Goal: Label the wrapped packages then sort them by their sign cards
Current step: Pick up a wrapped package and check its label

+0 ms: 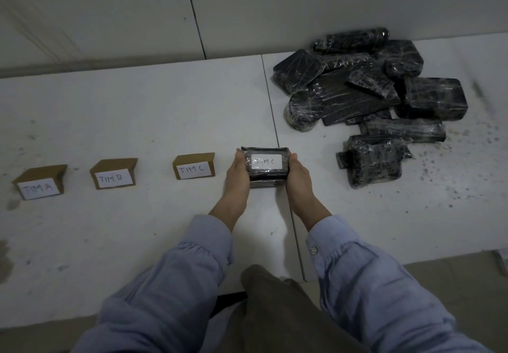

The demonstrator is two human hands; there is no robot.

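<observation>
Two hands, the left hand (pixel 238 172) and right hand (pixel 298 176), clasp the short ends of a black wrapped package (pixel 265 165) labelled TIM C, its long axis running left to right. The TIM C sign card (pixel 193 168) stands just to its left (the left hand's side) on the white tabletop (pixel 137 122).

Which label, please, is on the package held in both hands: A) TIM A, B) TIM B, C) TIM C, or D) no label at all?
C: the white label on the package, held between the left hand and the right hand, reads TIM C, matching the TIM C card beside it.
</observation>
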